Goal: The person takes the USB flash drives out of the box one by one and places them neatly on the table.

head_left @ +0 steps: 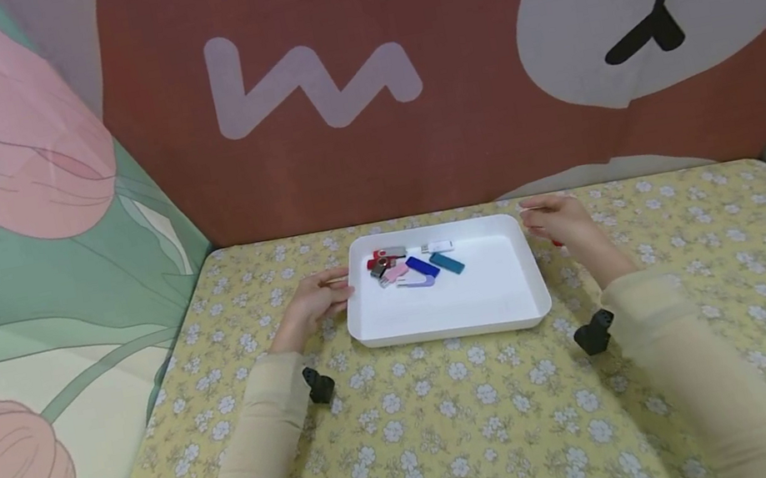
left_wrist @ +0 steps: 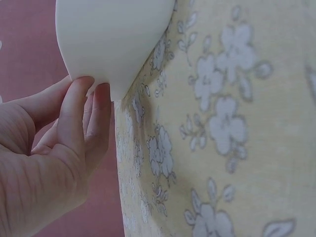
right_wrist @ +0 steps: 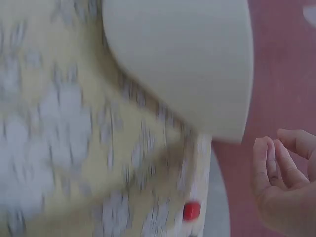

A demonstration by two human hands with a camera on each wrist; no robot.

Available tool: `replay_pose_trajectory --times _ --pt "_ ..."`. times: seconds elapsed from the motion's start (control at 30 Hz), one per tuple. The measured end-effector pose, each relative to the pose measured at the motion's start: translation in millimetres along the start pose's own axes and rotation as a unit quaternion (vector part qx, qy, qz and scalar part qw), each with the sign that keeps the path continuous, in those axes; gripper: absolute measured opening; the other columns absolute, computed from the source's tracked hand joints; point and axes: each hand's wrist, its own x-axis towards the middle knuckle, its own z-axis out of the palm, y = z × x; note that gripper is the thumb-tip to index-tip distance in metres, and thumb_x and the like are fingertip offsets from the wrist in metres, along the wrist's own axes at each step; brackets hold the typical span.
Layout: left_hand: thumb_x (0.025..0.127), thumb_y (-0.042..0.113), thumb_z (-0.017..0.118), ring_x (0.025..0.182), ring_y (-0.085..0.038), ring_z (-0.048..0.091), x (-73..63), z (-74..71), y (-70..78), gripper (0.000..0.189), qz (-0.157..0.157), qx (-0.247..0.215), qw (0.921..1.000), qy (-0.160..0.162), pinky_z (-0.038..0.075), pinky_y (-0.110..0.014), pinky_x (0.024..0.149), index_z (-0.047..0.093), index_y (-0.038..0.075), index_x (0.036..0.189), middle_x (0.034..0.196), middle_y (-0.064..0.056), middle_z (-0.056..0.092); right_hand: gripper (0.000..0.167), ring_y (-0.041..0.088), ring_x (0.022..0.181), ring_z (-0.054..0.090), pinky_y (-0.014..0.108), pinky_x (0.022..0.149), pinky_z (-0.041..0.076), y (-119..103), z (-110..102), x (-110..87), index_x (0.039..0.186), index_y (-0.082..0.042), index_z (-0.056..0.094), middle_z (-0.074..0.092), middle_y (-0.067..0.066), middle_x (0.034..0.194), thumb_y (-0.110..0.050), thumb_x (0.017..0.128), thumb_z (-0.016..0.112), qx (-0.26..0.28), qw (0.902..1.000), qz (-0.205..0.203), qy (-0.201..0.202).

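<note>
One white tray (head_left: pixel 463 306) on a yellow floral cloth (head_left: pixel 423 435), its back edge towards a brown wall hanging (head_left: pixel 474 147) with a pale zigzag (head_left: pixel 315 85) on it. Left hand (head_left: pixel 317 296) at the tray's left edge, thumb and fingertips pinching the rim. Right hand (head_left: pixel 563 221) just off the right edge near the back right corner, fingers loosely extended, holding nothing; the right wrist view shows a gap to the tray.

USB sticks grouped towards the back left corner: red-and-silver stick (head_left: pixel 391 253) nearest the back edge, dark red stick (head_left: pixel 374 264) and dark stick (head_left: pixel 378 271) bunched below it, pink stick (head_left: pixel 398 272) beside these. Lavender stick (head_left: pixel 420 281) nearest the front edge of the group. Blue stick (head_left: pixel 422 267) and teal stick (head_left: pixel 447 263) lie slantwise around the middle; white stick (head_left: pixel 439 246) behind, connector facing left. Markings on sticks too small to read.

Red object (right_wrist: pixel 191 211) on the cloth beyond the tray's right edge, mostly hidden by the right hand in head view. Pale sleeves (head_left: pixel 255 429) on both arms.
</note>
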Motion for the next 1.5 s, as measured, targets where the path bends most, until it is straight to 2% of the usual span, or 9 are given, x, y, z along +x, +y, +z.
replay_pose_trajectory --times 0.13,0.3,0.43,0.53,0.7,0.9,1.2,1.33,1.5 --pt "0.093 0.005 0.059 0.081 -0.007 0.063 -0.1 0.9 0.1 0.047 -0.005 0.005 0.9999 0.007 0.052 -0.014 0.062 0.051 0.012 0.138 0.134 -0.015 0.056 0.05 0.01 0.108 0.056 0.03 0.104 0.045 -6 18 1.4 0.146 -0.003 0.037 0.046 0.017 0.138 -0.017 0.1 0.049 0.005 0.9998 -0.002 -0.018" --pt "0.093 0.005 0.06 0.083 -0.009 0.063 -0.2 0.4 -0.5 0.046 -0.002 0.012 0.9999 0.005 0.053 -0.014 0.064 0.051 0.011 0.138 0.134 -0.015 0.056 0.046 0.031 0.129 0.048 0.035 0.106 0.045 -11 34 2.2 0.144 -0.003 0.041 0.047 0.021 0.139 -0.012 0.099 0.048 0.014 0.9996 0.011 -0.021" --pt "0.092 0.004 0.061 0.078 -0.006 0.063 -0.2 -0.8 0.8 0.046 -0.004 0.007 1.0 0.004 0.053 -0.014 0.063 0.052 0.01 0.137 0.133 -0.017 0.056 0.044 0.019 0.109 0.06 0.032 0.101 0.048 -11 43 2.5 0.141 -0.001 0.044 0.05 0.021 0.135 -0.012 0.099 0.05 0.006 0.9995 0.012 -0.028" --pt "0.091 0.002 0.061 0.073 -0.004 0.062 0.2 -0.8 2.0 0.046 -0.008 0.004 0.9999 0.006 0.052 -0.013 0.061 0.053 0.009 0.137 0.133 -0.018 0.056 0.043 0.01 0.098 0.06 0.031 0.099 0.05 -8 50 3.3 0.139 0.0 0.047 0.053 0.022 0.132 -0.012 0.098 0.051 -0.006 0.9995 0.005 -0.031" --pt "0.091 0.001 0.06 0.075 -0.005 0.063 -1.3 -0.8 3.1 0.047 -0.005 0.002 1.0 0.005 0.053 -0.014 0.062 0.052 0.008 0.137 0.133 -0.019 0.056 0.041 0.02 0.107 0.057 0.031 0.098 0.05 -5 58 4.8 0.137 0.002 0.048 0.053 0.022 0.132 -0.011 0.098 0.05 -0.008 0.9995 0.002 -0.032" --pt "0.09 -0.001 0.061 0.079 -0.007 0.063 -1.8 -0.9 3.4 0.048 0.001 -0.001 1.0 0.004 0.054 -0.015 0.066 0.052 0.005 0.137 0.133 -0.022 0.056 0.04 0.005 0.085 0.059 0.018 0.081 0.054 -2 66 8.7 0.134 0.004 0.051 0.06 0.019 0.12 -0.01 0.096 0.053 -0.009 0.9994 -0.004 -0.032" --pt "0.091 0.001 0.061 0.082 -0.008 0.063 -0.4 0.8 5.2 0.046 -0.008 0.013 0.9998 0.015 0.053 -0.015 0.064 0.053 0.008 0.136 0.132 -0.019 0.058 0.04 0.028 0.112 0.058 0.036 0.1 0.049 0 78 13.6 0.134 0.005 0.051 0.054 0.026 0.13 -0.006 0.096 0.049 -0.004 0.9994 0.003 -0.035" --pt "0.091 0.002 0.06 0.077 -0.007 0.061 -0.5 1.8 5.1 0.045 -0.015 0.02 0.9994 0.023 0.051 -0.014 0.061 0.055 0.01 0.135 0.13 -0.018 0.059 0.039 0.02 0.104 0.06 0.031 0.097 0.051 3 81 14.7 0.134 0.003 0.051 0.055 0.024 0.13 -0.008 0.097 0.051 -0.015 0.9993 0.009 -0.033" --pt "0.092 0.004 0.06 0.075 -0.007 0.059 -0.1 2.3 4.1 0.044 -0.018 0.03 0.999 0.028 0.05 -0.014 0.061 0.055 0.011 0.135 0.128 -0.017 0.058 0.037 0.005 0.083 0.057 0.015 0.078 0.051 5 83 17.0 0.133 0.0 0.054 0.058 0.021 0.126 -0.01 0.097 0.054 -0.034 0.999 0.018 -0.025"
